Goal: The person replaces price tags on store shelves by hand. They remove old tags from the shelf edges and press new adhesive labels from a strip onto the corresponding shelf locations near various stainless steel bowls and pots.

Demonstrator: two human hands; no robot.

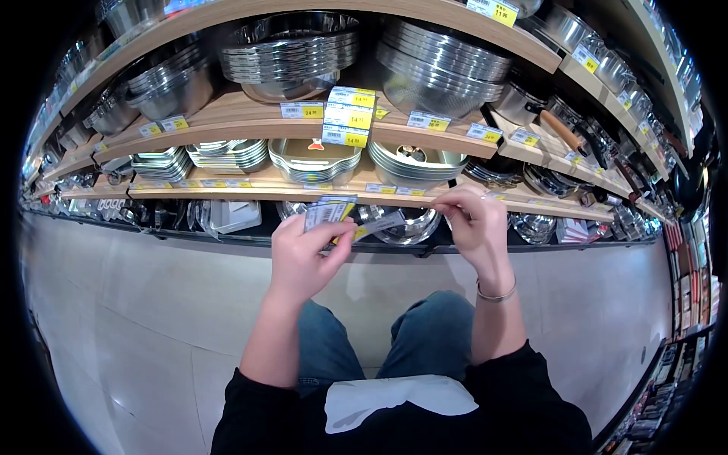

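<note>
Black shirt fabric [523, 409] with a white print [371, 402] lay nearest the camera, beyond it the bent knees of blue jeans [436, 330], a posture that probably brought the low shelf within reach. Just in front of that shelf, a small bundle of price labels [326, 214] was in the left hand [299, 254]. That hand was partly closed, thumb pressed against the fingers, likely to keep the pieces together. One loose label [384, 224] stuck out to the right, perhaps fanned apart so it could be read or taken singly. Level with it, the right hand [479, 231] was curled, thumb and forefinger close together by the lower shelf edge [265, 192]; whether it held anything, one could not tell. Its wrist wore a bracelet [497, 293]. Directly behind, shallow trays [315, 168] sat nested on the lower shelf, presumably to save room. Above them, three price cards [348, 117] hung one over another, facing outward where shoppers could see them. Higher up stood stacked steel basins [444, 68]; pale floor [136, 303] spread around.
</note>
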